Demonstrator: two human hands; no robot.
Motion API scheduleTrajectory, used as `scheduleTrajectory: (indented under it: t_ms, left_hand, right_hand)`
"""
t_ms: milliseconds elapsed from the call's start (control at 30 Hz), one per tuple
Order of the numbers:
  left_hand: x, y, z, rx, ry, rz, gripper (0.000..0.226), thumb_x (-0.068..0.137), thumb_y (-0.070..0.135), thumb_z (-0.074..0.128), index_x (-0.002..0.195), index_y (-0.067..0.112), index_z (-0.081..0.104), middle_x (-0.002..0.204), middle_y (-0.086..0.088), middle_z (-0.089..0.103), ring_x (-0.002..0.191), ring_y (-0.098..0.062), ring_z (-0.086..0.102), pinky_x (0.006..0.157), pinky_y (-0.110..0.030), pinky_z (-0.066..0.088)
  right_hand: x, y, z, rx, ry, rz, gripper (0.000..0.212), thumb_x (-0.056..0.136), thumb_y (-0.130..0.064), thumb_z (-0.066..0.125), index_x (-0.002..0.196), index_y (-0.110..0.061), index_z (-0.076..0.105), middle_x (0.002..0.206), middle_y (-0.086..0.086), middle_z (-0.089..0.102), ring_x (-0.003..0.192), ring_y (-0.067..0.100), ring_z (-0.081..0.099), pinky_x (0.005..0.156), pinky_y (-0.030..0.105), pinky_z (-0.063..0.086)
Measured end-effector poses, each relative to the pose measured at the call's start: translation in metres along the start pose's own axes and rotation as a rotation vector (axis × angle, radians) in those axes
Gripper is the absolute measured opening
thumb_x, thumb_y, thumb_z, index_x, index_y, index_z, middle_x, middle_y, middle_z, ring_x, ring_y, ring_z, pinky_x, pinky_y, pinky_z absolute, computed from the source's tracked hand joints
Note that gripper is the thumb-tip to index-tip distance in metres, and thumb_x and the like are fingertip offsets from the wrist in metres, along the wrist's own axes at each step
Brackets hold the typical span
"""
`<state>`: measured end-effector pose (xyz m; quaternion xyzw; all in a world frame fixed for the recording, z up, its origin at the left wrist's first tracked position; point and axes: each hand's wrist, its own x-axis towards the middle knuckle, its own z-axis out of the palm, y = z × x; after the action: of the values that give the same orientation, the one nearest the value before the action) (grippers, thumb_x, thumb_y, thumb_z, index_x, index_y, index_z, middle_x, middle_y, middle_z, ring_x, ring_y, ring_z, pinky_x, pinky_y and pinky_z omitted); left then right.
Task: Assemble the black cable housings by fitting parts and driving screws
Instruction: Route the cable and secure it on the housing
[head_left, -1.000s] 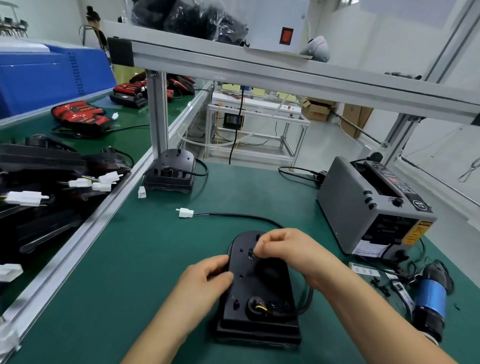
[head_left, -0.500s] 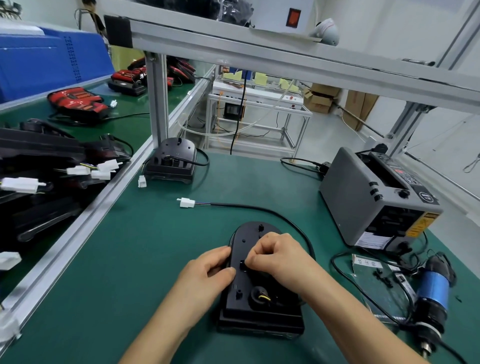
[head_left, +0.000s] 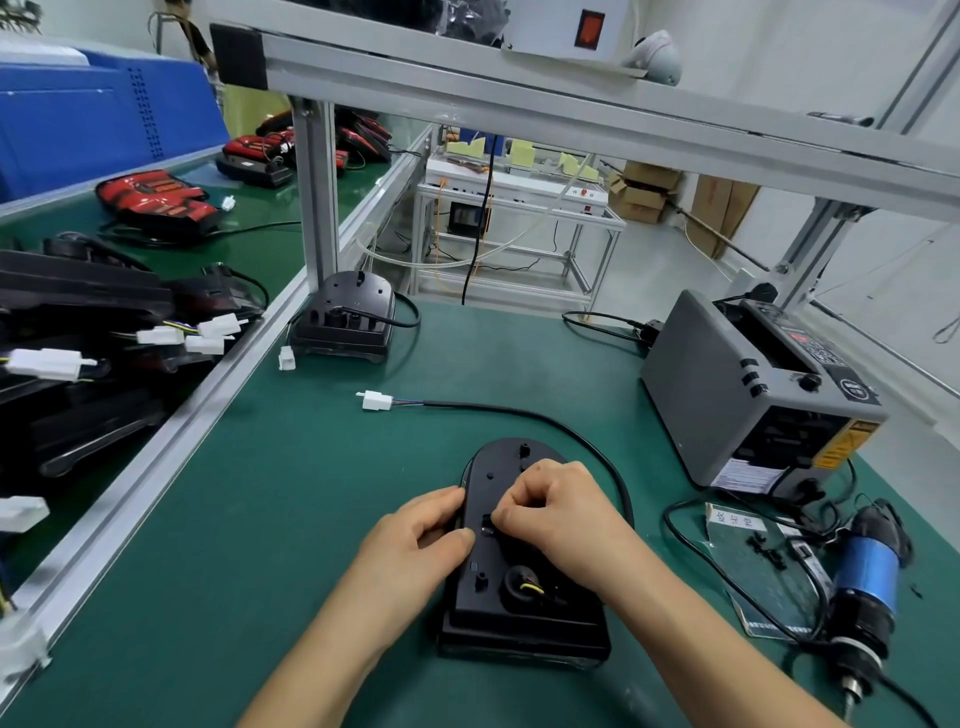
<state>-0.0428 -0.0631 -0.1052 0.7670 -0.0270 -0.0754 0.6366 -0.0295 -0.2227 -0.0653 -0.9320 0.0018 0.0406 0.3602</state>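
Cannot identify the small black piece (head_left: 486, 526) pinched by the fingers (head_left: 511, 514) of the right hand (head_left: 561, 525): too small. Cannot see the middle of the black housing (head_left: 506, 467) beneath that hand, nor its left edge under the gripping left hand (head_left: 415, 535). Cannot follow the black cable (head_left: 467, 406) past the right wrist. Note both forearms cut off at the bottom edge. Cannot read the label (head_left: 743, 475) on the grey dispenser (head_left: 727, 389), centre right, nor name the tiny black bits (head_left: 763, 545) on the clear bag (head_left: 753, 587) below it. Note the black stack (head_left: 78, 312) and a white connector (head_left: 21, 512) clipped by the left edge, and the blue crate (head_left: 78, 114) clipped at upper left. Note the cord of the screwdriver (head_left: 865, 571) leaving the frame at lower right.
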Motion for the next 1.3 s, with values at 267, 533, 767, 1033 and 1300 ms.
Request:
scheduleTrajectory:
  t_ms: [267, 533, 767, 1033, 1300]
  left_hand:
    - [0.001, -0.002, 0.001, -0.030, -0.009, 0.018, 0.043, 0.086, 0.001, 0.060, 0.127, 0.016, 0.060, 0.129, 0.012, 0.058, 0.111, 0.006, 0.055, 0.090, -0.003, 0.040]
    - [0.001, -0.002, 0.002, -0.043, 0.012, 0.014, 0.043, 0.086, 0.002, 0.061, 0.126, 0.017, 0.060, 0.127, 0.014, 0.058, 0.101, 0.020, 0.050, 0.080, 0.004, 0.038]
    - [0.001, -0.002, 0.002, -0.035, 0.022, 0.037, 0.041, 0.085, 0.002, 0.061, 0.121, 0.022, 0.062, 0.120, 0.021, 0.058, 0.096, 0.025, 0.051, 0.076, 0.005, 0.037]
    - [0.001, -0.003, 0.003, -0.041, 0.004, 0.028, 0.042, 0.085, 0.001, 0.062, 0.122, 0.020, 0.062, 0.121, 0.017, 0.061, 0.100, 0.015, 0.057, 0.084, -0.002, 0.043]
    - [-0.014, 0.000, -0.002, 0.623, 0.204, 0.552, 0.041, 0.086, 0.002, 0.055, 0.109, 0.033, 0.068, 0.122, 0.013, 0.059, 0.110, -0.009, 0.057, 0.086, -0.025, 0.050]
  right_hand:
    - [-0.003, 0.000, 0.003, -0.078, 0.018, -0.033, 0.031, 0.080, -0.027, 0.065, 0.051, -0.032, 0.056, 0.084, -0.011, 0.061, 0.107, 0.009, 0.040, 0.093, 0.030, 0.040]
    - [-0.003, 0.002, 0.006, -0.143, 0.059, -0.078, 0.030, 0.081, -0.029, 0.064, 0.053, -0.034, 0.053, 0.081, -0.015, 0.058, 0.103, 0.009, 0.040, 0.092, 0.029, 0.038]
    - [-0.001, 0.004, 0.008, -0.206, 0.079, -0.106, 0.032, 0.081, -0.032, 0.063, 0.052, -0.036, 0.050, 0.077, -0.018, 0.053, 0.099, 0.008, 0.039, 0.085, 0.026, 0.035]
    - [-0.002, 0.004, 0.008, -0.224, 0.075, -0.113, 0.029, 0.081, -0.035, 0.063, 0.056, -0.037, 0.049, 0.083, -0.019, 0.051, 0.102, 0.008, 0.038, 0.088, 0.027, 0.034]
    - [-0.002, 0.004, 0.008, -0.247, 0.075, -0.117, 0.026, 0.082, -0.035, 0.061, 0.061, -0.038, 0.048, 0.085, -0.018, 0.048, 0.104, 0.010, 0.039, 0.089, 0.026, 0.033]
